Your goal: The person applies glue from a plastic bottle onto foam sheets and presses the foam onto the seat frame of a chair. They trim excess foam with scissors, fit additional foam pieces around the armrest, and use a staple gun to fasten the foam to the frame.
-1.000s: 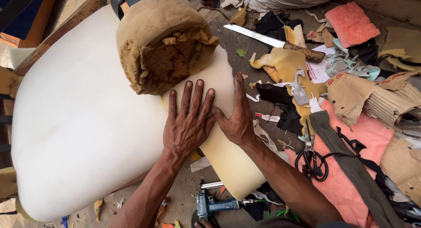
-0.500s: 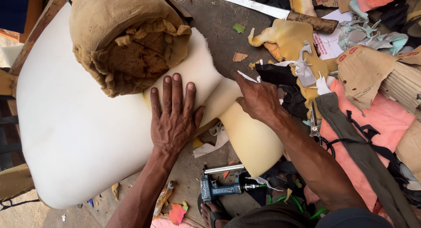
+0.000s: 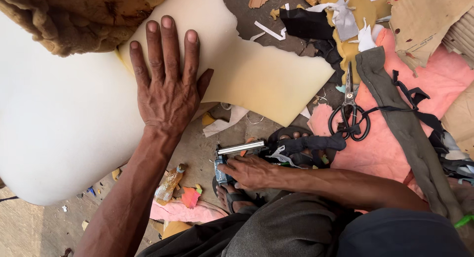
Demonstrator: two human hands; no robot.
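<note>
Pressing: my left hand (image 3: pixel 168 89) lies flat and open on the foam sheet (image 3: pixel 256 74), pinning it.
Grip: my right hand (image 3: pixel 249 172) closes around the staple gun (image 3: pixel 232 160); I grasp firmly before lifting.

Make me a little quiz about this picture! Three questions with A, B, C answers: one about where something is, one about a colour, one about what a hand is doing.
1. Where are the scissors?
A. On the pink sheet
B. On the white foam
C. In the left hand

2. What colour are the scissor handles?
A. Red
B. Black
C. Yellow

3. How is the left hand?
A. Closed in a fist
B. Pressed flat, fingers spread
C. Holding scissors

Answers:
1. A, they lie on the pink sheet at the right, touched by no hand.
2. B, both loops are black.
3. B, its palm lies flat across the white foam and the yellowish foam, while the right hand rests on the staple gun lower down.
</note>
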